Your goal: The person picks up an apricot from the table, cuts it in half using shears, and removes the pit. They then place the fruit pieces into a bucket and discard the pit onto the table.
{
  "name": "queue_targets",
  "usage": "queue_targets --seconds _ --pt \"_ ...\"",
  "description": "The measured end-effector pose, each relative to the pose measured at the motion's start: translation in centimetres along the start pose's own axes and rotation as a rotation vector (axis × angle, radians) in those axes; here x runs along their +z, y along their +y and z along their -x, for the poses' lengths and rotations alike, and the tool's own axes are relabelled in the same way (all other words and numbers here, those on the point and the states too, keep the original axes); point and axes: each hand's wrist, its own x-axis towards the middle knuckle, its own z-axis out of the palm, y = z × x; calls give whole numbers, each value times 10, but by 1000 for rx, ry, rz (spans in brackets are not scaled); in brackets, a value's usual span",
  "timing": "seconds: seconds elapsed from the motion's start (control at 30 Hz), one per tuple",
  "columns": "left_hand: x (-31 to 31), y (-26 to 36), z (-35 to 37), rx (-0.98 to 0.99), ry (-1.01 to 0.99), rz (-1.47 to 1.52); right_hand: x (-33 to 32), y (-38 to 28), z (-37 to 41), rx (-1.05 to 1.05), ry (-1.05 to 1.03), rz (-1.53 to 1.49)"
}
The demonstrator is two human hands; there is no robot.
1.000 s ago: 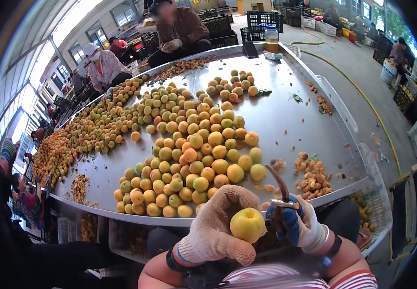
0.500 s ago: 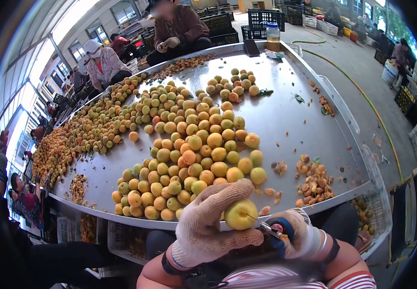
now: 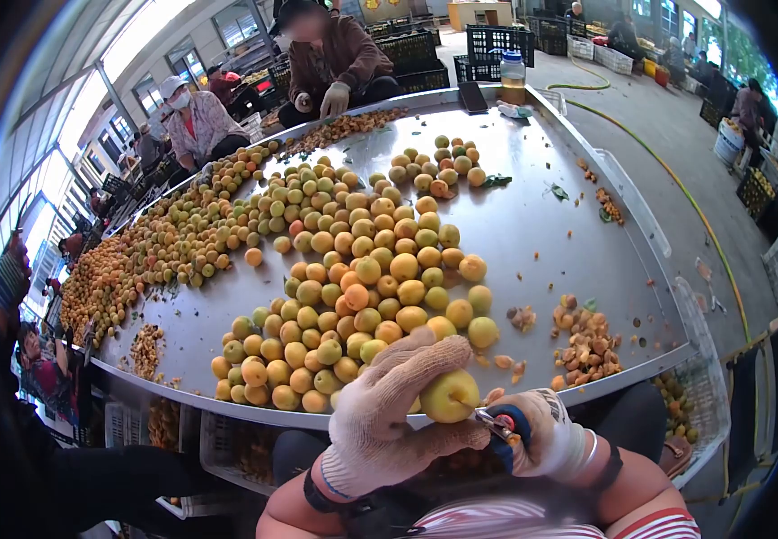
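My left hand (image 3: 389, 422), in a cream knitted glove, holds a yellow-green apricot (image 3: 450, 397) between thumb and fingers just over the near edge of the table. A short dark line marks the apricot's side. My right hand (image 3: 546, 436), also gloved, is closed around a small hand tool (image 3: 499, 422) with a metal tip and blue and red on its grip. The tool's tip is right at the apricot's lower right side. Beyond my left hand lies a large heap of apricots (image 3: 371, 296) in yellow, orange and green.
The metal table (image 3: 550, 242) carries a pile of pits (image 3: 586, 346) at right, leaves, a phone (image 3: 472, 97) and a jar (image 3: 513, 79). Two co-workers sit across the far side. Plastic crates (image 3: 236, 449) stand beneath the near edge; a yellow hose (image 3: 676, 175) crosses the floor.
The tool has shifted slightly from the apricot's middle toward its lower right side, and the apricot sits a little higher. The far co-worker's gloved hands have moved apart.
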Motion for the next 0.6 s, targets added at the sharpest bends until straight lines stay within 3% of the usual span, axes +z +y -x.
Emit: queue_targets --seconds 0.07,0.13,0.17,0.23,0.43,0.53,0.6 --pt "4 -7 2 62 -30 -43 8 4 1 -47 73 41" --pt "21 -8 8 -189 59 568 12 5 0 -11 56 0" --pt "26 -6 8 -186 58 566 14 5 -1 28 38 -42" --pt "33 -2 6 -328 105 951 22 5 1 22 89 22" --pt "49 -11 1 -434 85 1126 33 8 -10 8 220 106" --pt "47 -19 -3 -430 23 1096 30 7 -10 69 247 139" --pt "40 -13 -7 -351 36 917 26 6 -11 71 239 97"
